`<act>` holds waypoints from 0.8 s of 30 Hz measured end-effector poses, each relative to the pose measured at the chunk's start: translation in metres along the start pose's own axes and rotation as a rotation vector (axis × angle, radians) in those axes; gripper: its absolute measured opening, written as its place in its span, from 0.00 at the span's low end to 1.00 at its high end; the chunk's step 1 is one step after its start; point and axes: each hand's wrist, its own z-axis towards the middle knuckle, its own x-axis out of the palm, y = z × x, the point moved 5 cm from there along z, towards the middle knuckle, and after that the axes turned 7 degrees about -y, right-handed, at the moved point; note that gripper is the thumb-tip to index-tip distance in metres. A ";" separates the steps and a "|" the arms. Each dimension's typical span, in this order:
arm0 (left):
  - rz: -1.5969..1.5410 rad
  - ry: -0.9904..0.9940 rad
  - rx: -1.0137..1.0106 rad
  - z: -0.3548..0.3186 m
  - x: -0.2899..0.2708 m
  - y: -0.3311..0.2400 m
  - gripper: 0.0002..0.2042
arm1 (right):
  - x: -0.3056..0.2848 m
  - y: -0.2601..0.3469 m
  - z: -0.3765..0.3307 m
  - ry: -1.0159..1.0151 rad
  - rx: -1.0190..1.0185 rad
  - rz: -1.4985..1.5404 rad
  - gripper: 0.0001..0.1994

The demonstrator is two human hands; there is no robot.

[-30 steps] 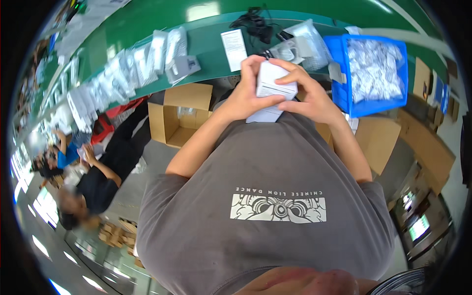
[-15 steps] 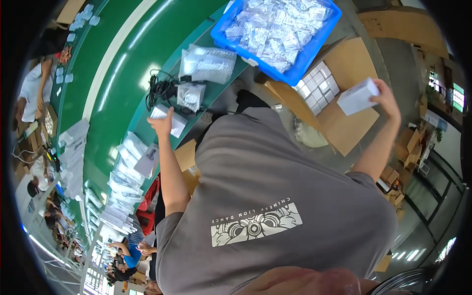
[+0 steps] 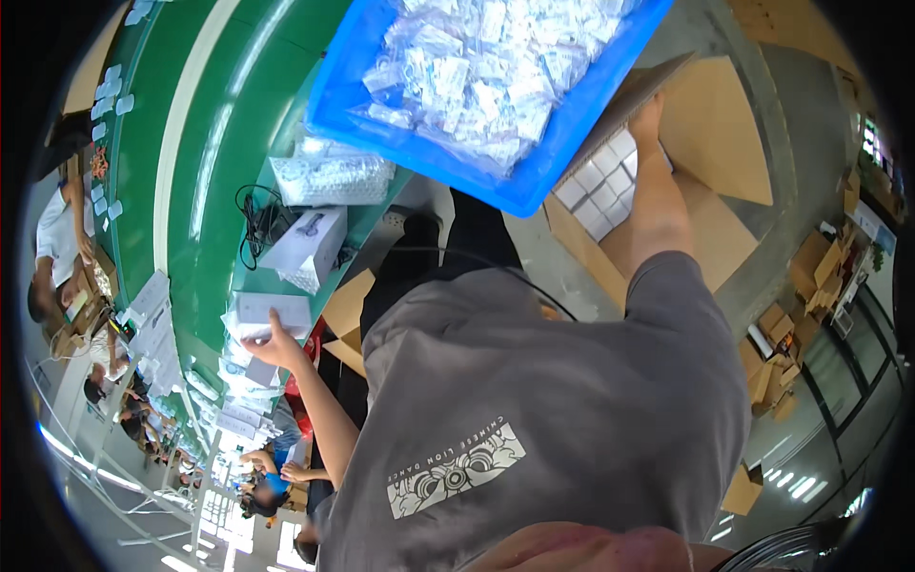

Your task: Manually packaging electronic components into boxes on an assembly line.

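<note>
At the table's near edge my left hand (image 3: 274,345) grips a small white box (image 3: 276,310), thumb over its front side. My right arm reaches down into a large open carton (image 3: 715,124) at the right. White boxes (image 3: 596,191) lie packed in rows inside it. My right hand (image 3: 648,119) is at the far side of this carton, next to a raised flap. Its fingers are mostly hidden, so whether it holds a box does not show. Beyond my left hand stands a white box with a printed picture (image 3: 310,238).
A blue bin (image 3: 334,100) full of clear-bagged small parts stands at the front. Bubble-wrapped packs (image 3: 334,176) and black cables (image 3: 257,224) lie on the green table (image 3: 262,105). Bagged items line the table at left. Co-workers (image 3: 62,229) sit across the table.
My right hand has gone from holding a white box above the carton's right side to deep inside its far side. My left hand has moved nearer along the table with its box. The view has shifted.
</note>
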 end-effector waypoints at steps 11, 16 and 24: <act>-0.601 1.050 0.692 -0.138 -0.004 -0.286 0.59 | -0.162 0.497 -0.121 0.556 -0.362 0.626 0.38; -0.554 1.305 0.902 -0.213 0.029 -0.329 0.57 | -0.177 0.519 -0.155 0.879 -0.464 0.467 0.43; -0.725 0.867 0.406 -0.116 0.009 -0.267 0.24 | -0.185 0.228 -0.082 0.458 -0.131 -0.091 0.43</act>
